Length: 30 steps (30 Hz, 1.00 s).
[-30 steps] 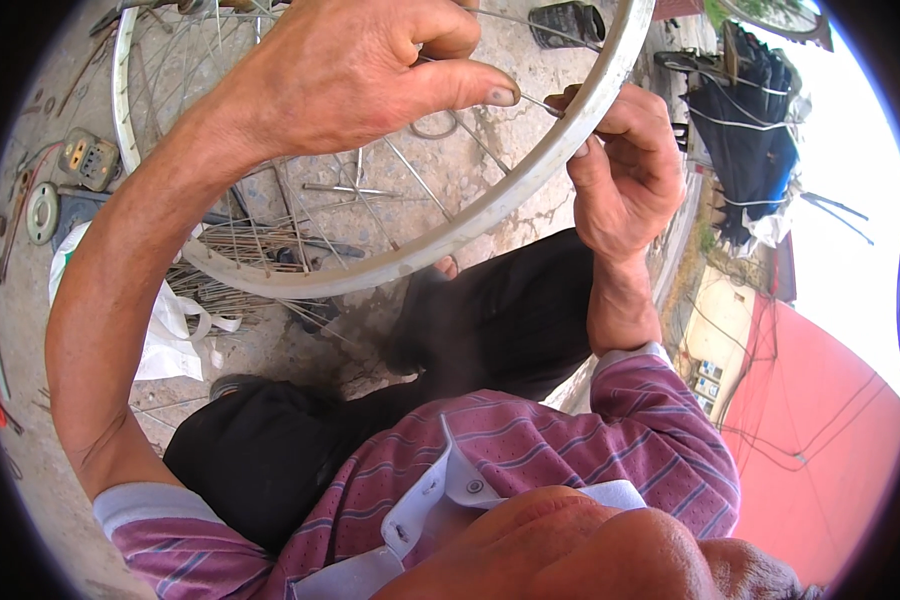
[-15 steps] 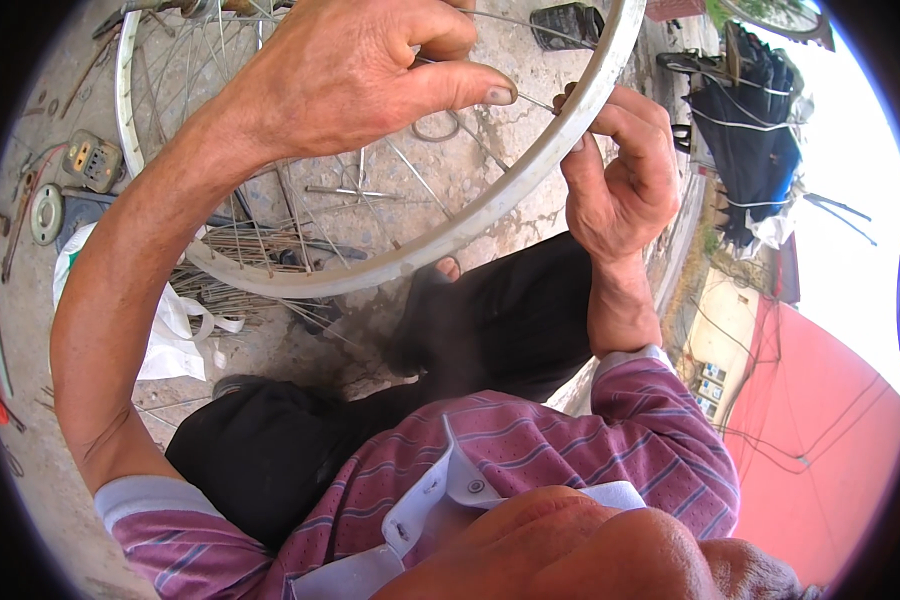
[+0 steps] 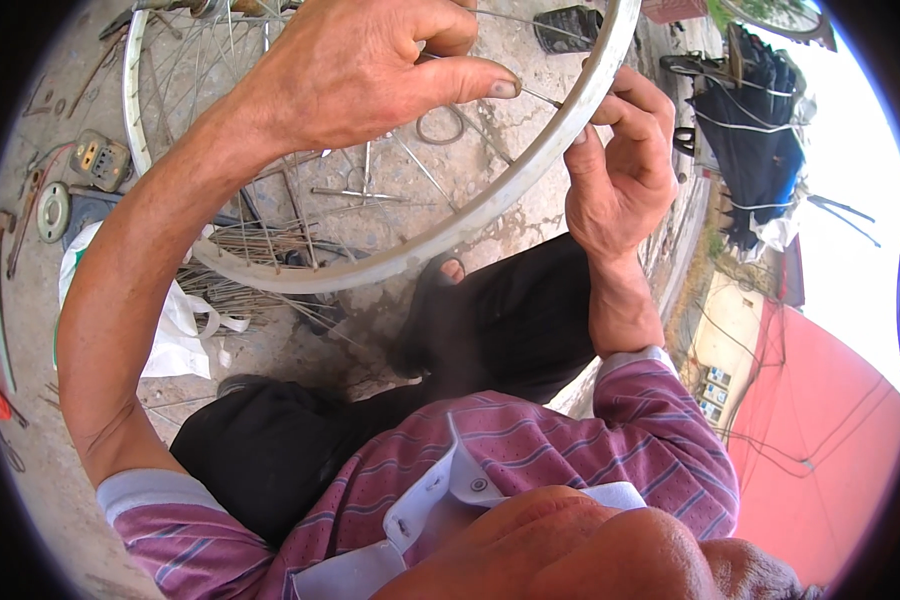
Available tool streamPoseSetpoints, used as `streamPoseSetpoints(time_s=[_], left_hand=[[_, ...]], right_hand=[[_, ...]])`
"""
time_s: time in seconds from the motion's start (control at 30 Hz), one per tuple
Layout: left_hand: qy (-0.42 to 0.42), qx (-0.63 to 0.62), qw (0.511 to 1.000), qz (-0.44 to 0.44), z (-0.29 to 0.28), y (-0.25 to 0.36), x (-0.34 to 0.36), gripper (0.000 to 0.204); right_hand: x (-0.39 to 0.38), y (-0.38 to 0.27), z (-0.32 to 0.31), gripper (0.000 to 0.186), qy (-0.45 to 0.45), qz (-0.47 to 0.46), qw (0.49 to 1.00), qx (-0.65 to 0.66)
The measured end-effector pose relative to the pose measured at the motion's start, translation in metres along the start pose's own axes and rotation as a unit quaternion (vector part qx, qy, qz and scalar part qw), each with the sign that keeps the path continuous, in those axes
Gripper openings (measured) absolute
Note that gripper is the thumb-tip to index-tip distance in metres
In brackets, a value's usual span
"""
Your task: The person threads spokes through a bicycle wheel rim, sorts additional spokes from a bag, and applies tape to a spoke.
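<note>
A silver bicycle wheel rim (image 3: 370, 271) laced with spokes lies across the top of my view, its hub (image 3: 210, 8) at the top left. My left hand (image 3: 380, 70) is closed on a thin spoke (image 3: 540, 94), thumb and fingers gripping it inside the rim. My right hand (image 3: 620, 165) is curled at the outer side of the rim where that spoke meets it, thumb and fingertips pinched against the rim; anything small between those fingertips is hidden.
Loose spokes (image 3: 240, 295), a white bag (image 3: 175, 340), a multimeter-like device (image 3: 98, 158), a metal disc (image 3: 52, 210) and tools (image 3: 2, 300) lie on the concrete. A black container (image 3: 560, 30) stands beyond the wheel; a covered load (image 3: 745, 140) on wheels is at right.
The wheel has shifted slightly to the right. My right hand has moved slightly up, its fingers higher along the outside of the rim; my left hand keeps its grip.
</note>
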<state>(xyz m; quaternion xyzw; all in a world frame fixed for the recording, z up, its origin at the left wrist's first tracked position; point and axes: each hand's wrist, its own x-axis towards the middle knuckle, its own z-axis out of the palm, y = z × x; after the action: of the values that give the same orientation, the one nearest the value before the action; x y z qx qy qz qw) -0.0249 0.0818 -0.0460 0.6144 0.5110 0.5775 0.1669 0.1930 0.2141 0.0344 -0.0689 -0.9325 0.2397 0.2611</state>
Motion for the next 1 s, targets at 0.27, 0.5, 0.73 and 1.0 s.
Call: streamPoseSetpoints(time_s=[0.27, 0.5, 0.73, 1.0], left_hand=[[0.001, -0.007, 1.000, -0.003, 0.001, 0.001, 0.001, 0.031], [0.001, -0.018, 1.000, -0.008, 0.002, 0.000, 0.002, 0.030], [0.002, -0.028, 1.000, -0.012, 0.002, 0.000, 0.003, 0.029], [0.007, -0.041, 0.999, -0.016, 0.000, 0.000, 0.002, 0.027]], right_hand=[[0.000, 0.000, 0.002, 0.023, -0.012, -0.042, 0.998, -0.048], [0.002, 0.006, 0.000, 0.029, -0.017, 0.002, 0.997, 0.074], [0.006, 0.002, -0.001, 0.021, -0.013, -0.069, 0.991, -0.111], [0.005, 0.005, 0.002, 0.020, 0.009, 0.015, 0.996, 0.087]])
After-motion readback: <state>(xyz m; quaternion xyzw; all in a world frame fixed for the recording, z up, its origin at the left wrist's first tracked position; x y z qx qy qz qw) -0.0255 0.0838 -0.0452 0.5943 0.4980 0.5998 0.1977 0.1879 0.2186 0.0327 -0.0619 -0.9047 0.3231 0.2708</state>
